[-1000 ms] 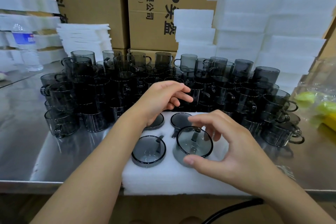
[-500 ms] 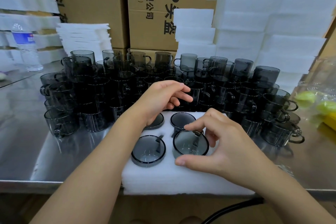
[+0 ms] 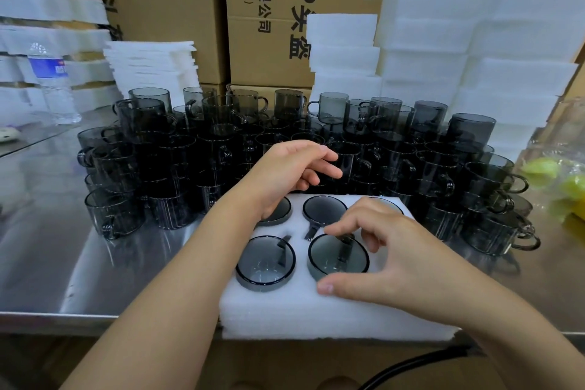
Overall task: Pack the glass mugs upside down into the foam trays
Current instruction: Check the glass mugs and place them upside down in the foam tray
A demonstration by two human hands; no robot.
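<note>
A white foam tray [image 3: 285, 310] lies at the table's front edge with several smoky-grey glass mugs set upside down in its holes. My right hand [image 3: 395, 256] is over the front middle mug [image 3: 329, 260], with the thumb at its near rim and the fingertips curled over its far rim. This mug sits low in its hole. To its left is the front-left mug [image 3: 265, 263]. My left hand [image 3: 285, 174] hovers above the back-left mug [image 3: 280, 210] with loosely curled fingers, holding nothing. A back-right mug [image 3: 387, 203] is mostly hidden by my right hand.
A dense crowd of upright grey mugs [image 3: 221, 149] fills the steel table [image 3: 47, 247] behind and beside the tray. Foam stacks [image 3: 474, 41] and cardboard boxes [image 3: 269, 25] stand at the back, a water bottle [image 3: 52, 85] at the left and a plastic bag [image 3: 563, 180] at the right.
My right hand has lowered the front middle mug from above the tray down into its hole. My left hand has stayed in place.
</note>
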